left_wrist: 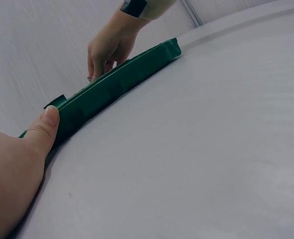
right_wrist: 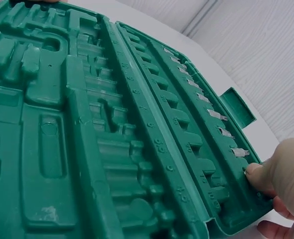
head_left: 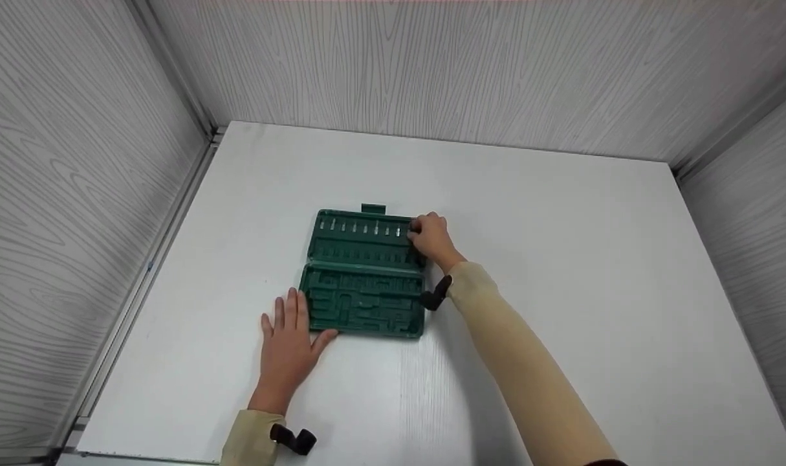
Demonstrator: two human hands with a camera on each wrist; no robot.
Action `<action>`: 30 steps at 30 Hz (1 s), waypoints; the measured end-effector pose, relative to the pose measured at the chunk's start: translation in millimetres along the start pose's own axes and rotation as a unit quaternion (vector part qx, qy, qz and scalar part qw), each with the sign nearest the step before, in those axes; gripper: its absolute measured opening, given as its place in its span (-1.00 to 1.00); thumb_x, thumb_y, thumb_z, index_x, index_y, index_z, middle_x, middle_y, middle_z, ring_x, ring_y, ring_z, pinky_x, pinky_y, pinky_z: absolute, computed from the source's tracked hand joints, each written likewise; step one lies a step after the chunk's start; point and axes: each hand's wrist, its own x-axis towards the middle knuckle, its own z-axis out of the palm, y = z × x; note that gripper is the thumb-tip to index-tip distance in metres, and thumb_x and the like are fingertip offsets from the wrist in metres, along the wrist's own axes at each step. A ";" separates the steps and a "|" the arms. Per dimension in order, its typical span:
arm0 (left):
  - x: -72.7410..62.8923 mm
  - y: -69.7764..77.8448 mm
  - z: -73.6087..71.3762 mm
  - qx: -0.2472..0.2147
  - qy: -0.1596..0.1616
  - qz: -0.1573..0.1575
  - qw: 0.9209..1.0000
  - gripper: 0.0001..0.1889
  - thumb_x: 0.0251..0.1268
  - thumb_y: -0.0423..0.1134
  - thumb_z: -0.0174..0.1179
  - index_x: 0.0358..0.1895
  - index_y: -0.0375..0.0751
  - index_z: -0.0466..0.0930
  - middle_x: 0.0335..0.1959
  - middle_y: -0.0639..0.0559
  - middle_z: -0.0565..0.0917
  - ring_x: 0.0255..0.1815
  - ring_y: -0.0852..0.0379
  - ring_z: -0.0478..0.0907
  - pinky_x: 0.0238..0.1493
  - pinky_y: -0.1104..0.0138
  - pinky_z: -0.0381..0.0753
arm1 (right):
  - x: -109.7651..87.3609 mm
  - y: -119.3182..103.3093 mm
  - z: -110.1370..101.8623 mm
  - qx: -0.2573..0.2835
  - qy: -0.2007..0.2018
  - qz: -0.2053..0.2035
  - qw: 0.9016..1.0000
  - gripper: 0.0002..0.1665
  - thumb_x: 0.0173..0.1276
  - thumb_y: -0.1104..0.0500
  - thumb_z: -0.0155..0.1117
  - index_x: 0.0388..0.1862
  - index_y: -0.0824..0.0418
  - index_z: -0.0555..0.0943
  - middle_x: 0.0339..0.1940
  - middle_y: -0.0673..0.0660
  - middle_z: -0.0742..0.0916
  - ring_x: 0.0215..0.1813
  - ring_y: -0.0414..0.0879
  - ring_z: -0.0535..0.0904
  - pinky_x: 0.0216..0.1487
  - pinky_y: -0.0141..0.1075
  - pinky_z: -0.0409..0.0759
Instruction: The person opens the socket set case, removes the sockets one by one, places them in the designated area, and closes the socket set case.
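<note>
Head view shows the right hand (head_left: pixel 431 238) with fingers curled in close at the far right corner of the green case (head_left: pixel 363 334); whether they pinch anything is hidden. The left hand (head_left: pixel 289 346), fingers spread wide, touches the near left corner. Moulded plastic lies open, small metal bits (right_wrist: pixel 217 115) lining its far half. White table (head_left: pixel 561 259) surrounds it; a grained wall panel (head_left: pixel 393 71) stands at the far side.

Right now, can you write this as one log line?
green case: open | metal bits: row in far half | left hand: touching case | right hand: at row's right end
</note>
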 end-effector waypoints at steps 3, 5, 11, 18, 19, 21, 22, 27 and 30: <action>-0.8 0.3 -0.6 -0.002 0.000 -0.001 1.000 -0.01 0.22 0.37 -0.11 0.44 -0.37 -0.10 0.46 -0.25 -0.04 0.43 -0.28 -0.12 0.27 -0.23 -0.15 | -1.2 -1.6 0.3 0.006 0.006 0.007 1.000 -0.77 0.35 0.20 0.16 -0.13 0.32 0.61 -0.14 0.19 0.54 -0.02 0.05 0.35 0.03 -0.11 0.39; -1.3 0.5 -0.7 -0.002 0.001 0.000 1.000 -0.01 0.23 0.37 -0.11 0.44 -0.37 -0.10 0.46 -0.25 -0.04 0.43 -0.29 -0.12 0.27 -0.23 -0.15 | -2.1 -1.6 1.1 0.009 0.012 0.009 1.000 -0.78 0.34 0.20 0.17 -0.13 0.31 0.60 -0.14 0.18 0.54 -0.03 0.03 0.35 0.02 -0.12 0.40; -2.4 0.9 0.1 0.000 0.013 0.007 1.000 -0.02 0.23 0.36 -0.09 0.44 -0.38 -0.07 0.46 -0.25 -0.02 0.42 -0.29 -0.09 0.26 -0.24 -0.12 | -5.2 -0.7 4.0 0.013 0.034 0.003 0.999 -0.78 0.34 0.18 0.17 -0.12 0.28 0.58 -0.14 0.19 0.56 -0.04 0.04 0.35 -0.02 -0.12 0.41; -1.6 0.7 1.8 0.006 0.013 0.011 1.000 -0.01 0.22 0.38 -0.11 0.44 -0.38 -0.07 0.45 -0.26 -0.01 0.42 -0.29 -0.08 0.26 -0.23 -0.11 | -3.7 -1.4 1.2 0.056 0.045 0.020 0.997 -0.82 0.39 0.18 0.10 -0.12 0.25 0.51 -0.18 0.16 0.55 -0.11 0.01 0.38 -0.06 -0.13 0.41; -1.4 0.7 1.7 0.005 0.012 0.011 1.000 -0.01 0.22 0.38 -0.11 0.44 -0.38 -0.07 0.45 -0.26 -0.01 0.42 -0.29 -0.08 0.26 -0.23 -0.11 | -3.0 -1.6 0.2 0.067 0.044 0.021 0.997 -0.83 0.40 0.18 0.09 -0.11 0.25 0.49 -0.18 0.15 0.55 -0.11 0.00 0.39 -0.06 -0.13 0.42; -1.2 0.9 0.8 0.004 0.011 0.010 1.000 -0.01 0.22 0.37 -0.10 0.44 -0.39 -0.07 0.45 -0.26 -0.01 0.42 -0.29 -0.08 0.26 -0.23 -0.11 | -1.9 -2.2 -2.1 0.087 0.043 0.021 0.995 -0.83 0.40 0.19 0.08 -0.10 0.25 0.48 -0.18 0.15 0.55 -0.12 -0.01 0.42 -0.07 -0.14 0.44; -1.1 0.8 0.5 0.004 0.012 0.009 1.000 -0.02 0.22 0.37 -0.09 0.44 -0.39 -0.07 0.45 -0.26 -0.01 0.42 -0.29 -0.08 0.26 -0.23 -0.10 | -1.5 -2.2 -3.3 0.093 0.041 0.019 0.995 -0.83 0.40 0.20 0.08 -0.09 0.25 0.47 -0.17 0.16 0.55 -0.12 -0.02 0.43 -0.06 -0.14 0.44; -0.7 0.0 -0.5 0.004 0.015 0.010 1.000 -0.02 0.23 0.36 -0.09 0.44 -0.39 -0.07 0.45 -0.26 -0.01 0.42 -0.30 -0.08 0.26 -0.24 -0.11 | -4.5 -1.2 -9.0 0.117 0.028 0.015 0.993 -0.80 0.40 0.18 0.10 -0.08 0.26 0.47 -0.12 0.16 0.54 -0.08 -0.02 0.44 -0.03 -0.16 0.46; -0.9 -0.9 -0.2 0.004 0.013 0.012 1.000 -0.02 0.23 0.37 -0.11 0.44 -0.39 -0.08 0.45 -0.26 -0.02 0.42 -0.30 -0.08 0.26 -0.24 -0.11 | -9.2 1.0 -12.8 0.119 0.026 0.006 0.993 -0.80 0.38 0.16 0.14 -0.12 0.26 0.49 -0.12 0.17 0.56 -0.10 -0.01 0.45 -0.07 -0.16 0.47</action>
